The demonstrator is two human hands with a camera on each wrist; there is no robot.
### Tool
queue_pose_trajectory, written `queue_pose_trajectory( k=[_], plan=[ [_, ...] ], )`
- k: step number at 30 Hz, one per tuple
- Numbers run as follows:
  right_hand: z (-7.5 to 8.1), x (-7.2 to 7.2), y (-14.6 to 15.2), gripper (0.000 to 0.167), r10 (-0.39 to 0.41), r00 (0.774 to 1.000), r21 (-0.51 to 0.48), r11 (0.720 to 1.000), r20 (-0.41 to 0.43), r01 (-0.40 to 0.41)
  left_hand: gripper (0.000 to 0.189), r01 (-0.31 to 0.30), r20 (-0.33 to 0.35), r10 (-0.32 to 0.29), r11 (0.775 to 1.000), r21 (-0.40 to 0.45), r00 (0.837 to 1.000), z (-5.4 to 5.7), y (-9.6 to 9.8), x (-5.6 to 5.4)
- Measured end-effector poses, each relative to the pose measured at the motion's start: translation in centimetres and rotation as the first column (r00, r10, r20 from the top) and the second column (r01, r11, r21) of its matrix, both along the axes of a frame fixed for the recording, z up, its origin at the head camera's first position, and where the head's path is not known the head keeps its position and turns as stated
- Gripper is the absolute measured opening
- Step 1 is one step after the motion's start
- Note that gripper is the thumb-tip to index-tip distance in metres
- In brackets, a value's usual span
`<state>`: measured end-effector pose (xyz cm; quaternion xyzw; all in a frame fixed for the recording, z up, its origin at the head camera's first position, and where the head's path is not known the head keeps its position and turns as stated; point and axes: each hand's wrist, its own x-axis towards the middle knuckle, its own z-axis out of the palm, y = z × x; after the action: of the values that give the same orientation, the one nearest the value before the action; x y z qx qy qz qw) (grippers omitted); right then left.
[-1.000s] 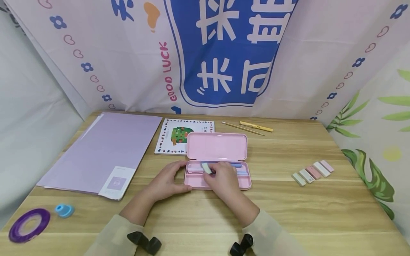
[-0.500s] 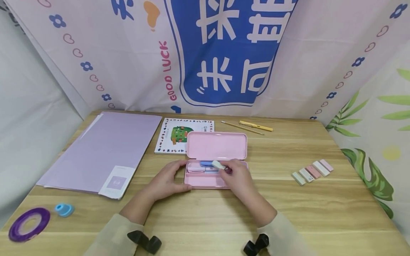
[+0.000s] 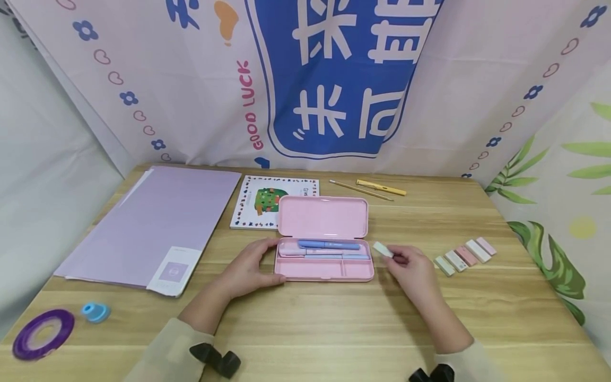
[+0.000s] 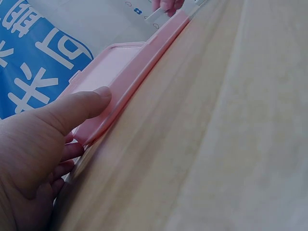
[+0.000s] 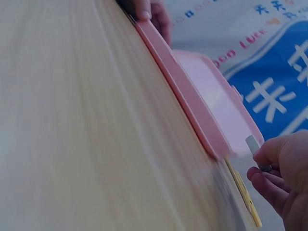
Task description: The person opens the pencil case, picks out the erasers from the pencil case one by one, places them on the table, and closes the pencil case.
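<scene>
An open pink pencil case [image 3: 310, 269] stands mid-table, its lid [image 3: 323, 216] tipped back. Blue and pale pens [image 3: 329, 244] lie in its rear compartment. My left hand [image 3: 248, 269] holds the case's left end, thumb along the front wall [image 4: 98, 96] and the other fingers around the side. Just right of the case, my right hand [image 3: 414, 273] pinches a small pale eraser [image 3: 383, 249] between thumb and fingers. In the right wrist view this eraser [image 5: 251, 144] sticks up from the fingertips, apart from the case.
Several erasers [image 3: 465, 257] lie in a row at right. Behind the case are a booklet [image 3: 248, 212], a pencil [image 3: 360, 190] and a yellow pen [image 3: 381, 187]. Lilac sheets [image 3: 162, 223], a purple ring [image 3: 67, 323] and a blue cap-like piece [image 3: 96, 313] lie left.
My right hand has moved right, out of the pencil case and past its right end, carrying the pale eraser. My left hand has stayed on the case.
</scene>
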<state>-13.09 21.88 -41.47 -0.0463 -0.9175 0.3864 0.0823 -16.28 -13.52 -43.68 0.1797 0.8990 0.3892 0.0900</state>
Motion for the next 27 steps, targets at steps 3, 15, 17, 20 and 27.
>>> queue_pose_trajectory(
  k=[3, 15, 17, 20, 27],
  plan=[
    [-0.1, 0.6, 2.2, 0.029, -0.048, 0.999, 0.036, 0.998, 0.012, 0.047, 0.087, 0.001, -0.001, -0.001, 1.000, -0.001, 1.000, 0.0, 0.0, 0.0],
    [-0.5, 3.0, 7.9, 0.035, -0.165, 0.982, 0.230, 0.963, 0.097, 0.139, 0.087, -0.001, 0.003, 0.001, 1.000, -0.002, 1.000, 0.2, 0.1, 0.1],
    [-0.6, 3.1, 8.3, 0.035, -0.165, 0.980, 0.246, 0.960, 0.113, 0.133, 0.087, -0.002, 0.003, 0.002, 1.000, -0.002, 1.000, 0.2, 0.0, 0.1],
    [-0.7, 3.2, 8.5, 0.037, -0.155, 0.979, 0.265, 0.957, 0.133, 0.115, 0.086, -0.001, -0.002, 0.001, 1.000, 0.000, 1.000, 0.1, 0.0, 0.1],
    [-0.8, 3.2, 8.7, 0.039, -0.137, 0.978, 0.283, 0.955, 0.157, 0.088, 0.086, -0.001, -0.005, 0.001, 1.000, 0.006, 1.000, 0.0, 0.1, 0.0]
  ],
)
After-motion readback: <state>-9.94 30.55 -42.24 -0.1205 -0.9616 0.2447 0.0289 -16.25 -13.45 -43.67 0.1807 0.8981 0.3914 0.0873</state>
